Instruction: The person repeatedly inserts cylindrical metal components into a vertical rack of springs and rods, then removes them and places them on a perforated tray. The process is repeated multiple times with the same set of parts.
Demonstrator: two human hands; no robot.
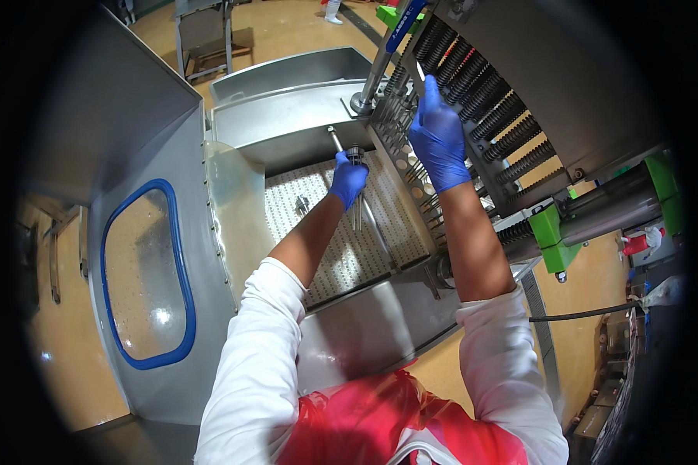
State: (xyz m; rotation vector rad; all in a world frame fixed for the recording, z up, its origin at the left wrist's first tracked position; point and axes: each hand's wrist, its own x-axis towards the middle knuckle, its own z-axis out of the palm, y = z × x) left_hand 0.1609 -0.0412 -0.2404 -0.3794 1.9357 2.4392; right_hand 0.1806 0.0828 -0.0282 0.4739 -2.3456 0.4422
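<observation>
Both my hands wear blue gloves. My left hand (348, 180) grips a thin metal needle part with a dark collar (355, 159), held upright over the perforated conveyor belt (329, 232); its pins hang below my fist. My right hand (437, 138) reaches up to the tilted head of the machine, fingers closed around a slim pale rod (420, 71) among the rows of black coiled springs (485, 93). Round holes in the metal plate (409, 167) lie just below that hand.
A small metal piece (302, 204) lies on the belt. A steel trough (287, 108) sits behind it, and an open steel door with a blue-rimmed window (143, 271) stands at left. Green brackets (551, 232) and a thick shaft are at right. A black hose (582, 314) crosses the floor.
</observation>
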